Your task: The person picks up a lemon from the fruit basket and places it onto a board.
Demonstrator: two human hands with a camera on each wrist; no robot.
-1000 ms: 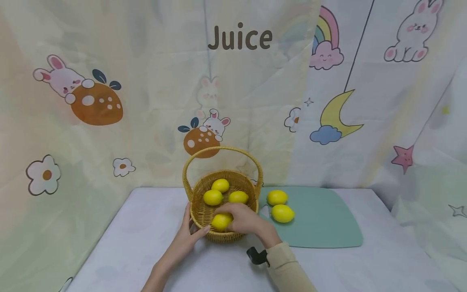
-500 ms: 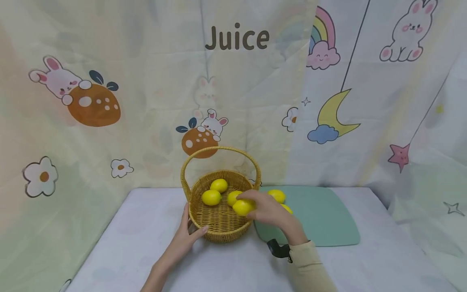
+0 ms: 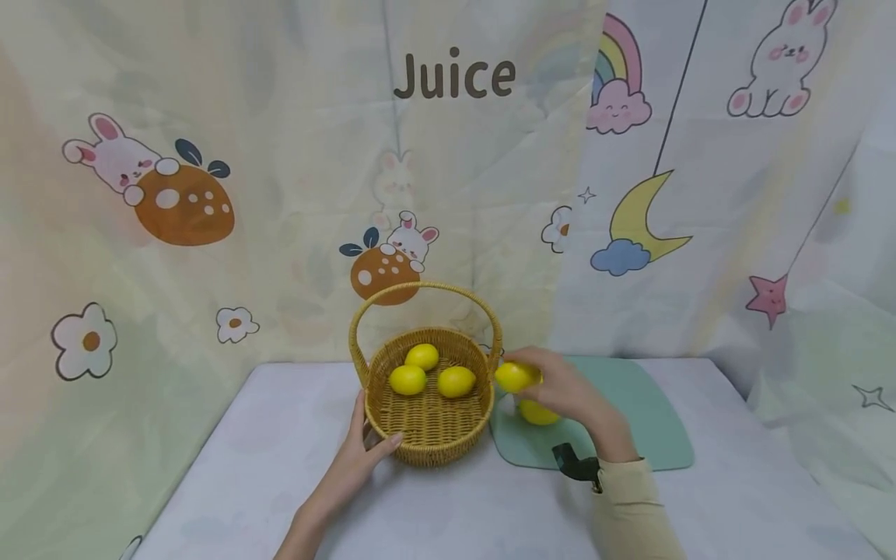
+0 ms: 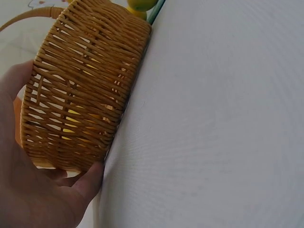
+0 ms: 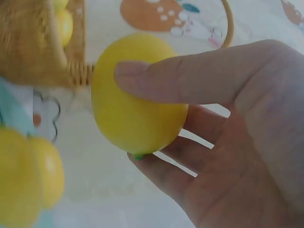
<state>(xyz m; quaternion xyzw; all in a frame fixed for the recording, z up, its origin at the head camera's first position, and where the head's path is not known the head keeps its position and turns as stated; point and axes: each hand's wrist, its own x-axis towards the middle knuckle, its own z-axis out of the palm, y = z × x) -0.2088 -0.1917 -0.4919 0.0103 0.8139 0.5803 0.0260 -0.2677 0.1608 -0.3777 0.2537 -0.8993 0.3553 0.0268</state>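
With my right hand (image 3: 560,385) I am grasping a yellow lemon (image 5: 133,126), my thumb lying across its side, my fingers supporting it from the other side and its small green tip showing near one fingertip. I am holding it just beside the right rim of the wicker basket (image 3: 434,428), over the near-left part of a green mat (image 3: 630,412). My left hand (image 3: 353,451) is gripping the basket's near left side, its thumb resting along the front and its fingers reaching round the wall. Inside, three lemons are lying toward the back: one (image 3: 422,357) farthest in, one (image 3: 408,380) to the left and one (image 3: 456,382) to the right, and the handle is arching above them. Two more lemons (image 5: 14,175) are sitting on the mat, one partly hiding the other in the right wrist view. A beige sleeve (image 3: 637,502) is covering my right forearm, with a black device (image 3: 577,464) sitting at the wrist. Basket and mat are resting on a white-covered desk (image 3: 434,517), and behind it a printed cloth (image 3: 280,171) is hanging.
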